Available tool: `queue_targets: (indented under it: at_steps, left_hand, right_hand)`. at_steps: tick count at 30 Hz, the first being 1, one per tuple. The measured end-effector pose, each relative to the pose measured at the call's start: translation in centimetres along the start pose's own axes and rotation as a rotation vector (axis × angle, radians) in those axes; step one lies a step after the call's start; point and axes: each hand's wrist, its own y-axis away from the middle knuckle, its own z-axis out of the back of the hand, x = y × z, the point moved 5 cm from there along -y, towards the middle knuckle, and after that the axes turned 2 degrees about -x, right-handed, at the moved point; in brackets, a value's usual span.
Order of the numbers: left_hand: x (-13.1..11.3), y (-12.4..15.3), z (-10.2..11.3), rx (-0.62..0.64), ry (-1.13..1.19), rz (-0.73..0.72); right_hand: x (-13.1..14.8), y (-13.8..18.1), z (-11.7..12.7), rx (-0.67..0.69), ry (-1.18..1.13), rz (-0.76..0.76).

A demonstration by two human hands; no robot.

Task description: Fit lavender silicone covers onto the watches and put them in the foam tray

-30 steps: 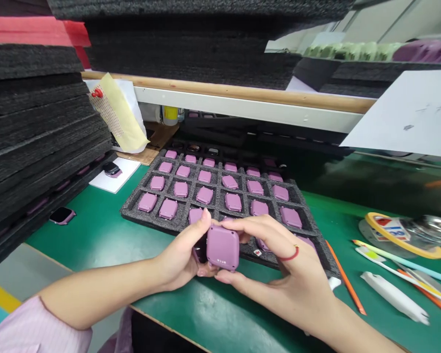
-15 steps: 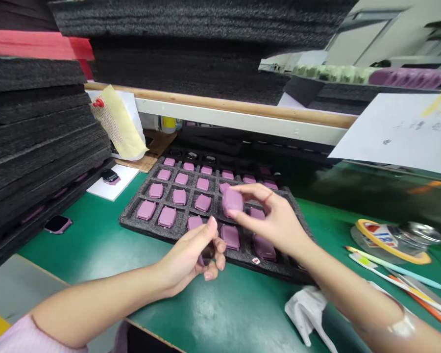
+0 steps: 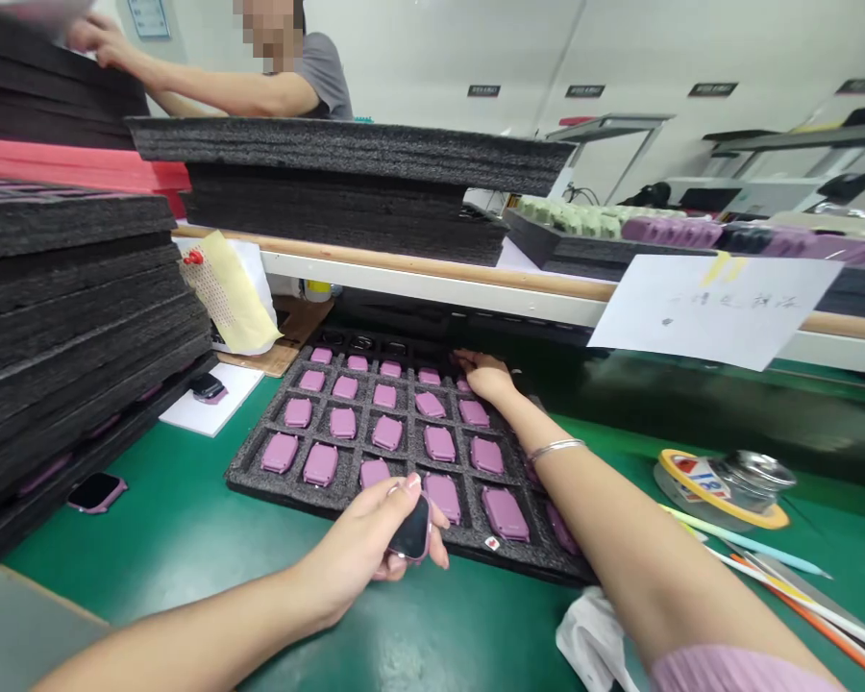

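Note:
My left hand point(image 3: 375, 529) is closed round a smartwatch point(image 3: 412, 531) with a dark screen and purple case, its thumb on the watch's edge. It is just off the near edge of a black foam tray point(image 3: 418, 555). Purple watch cases sit in the tray's square pockets, among them one case point(image 3: 440, 443) in the middle and another point(image 3: 506, 513) near the front edge. My right hand point(image 3: 486, 377) reaches over the tray's far right part, fingers bent down. Its fingertips are partly hidden in shadow, and what they hold cannot be made out.
A smartwatch point(image 3: 97, 492) lies on the green table; another point(image 3: 208, 387) rests on white paper. Foam trays point(image 3: 79, 279) are stacked at left. A shelf edge point(image 3: 432, 274) crosses above. At right are a glass jar point(image 3: 721, 488), pens and a white cloth point(image 3: 592, 639). Another person point(image 3: 281, 91) stands behind.
My right hand has let go of the purple case and moved back to the tray's far side. The watch in my left hand now shows its screen. The view has tilted up.

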Motion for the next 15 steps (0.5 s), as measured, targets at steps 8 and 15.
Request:
queue_targets:
  at_steps: [8, 15]
  left_hand:
    - [-0.4, 0.7, -0.7, 0.034, 0.19, 0.014]
    - [0.0, 0.7, -1.0, 0.083, 0.472, 0.016]
  right_hand:
    - [9.8, 8.8, 0.8, 0.228, -0.191, 0.237]
    - [16.5, 20.7, 4.2, 0.082, -0.141, 0.708]
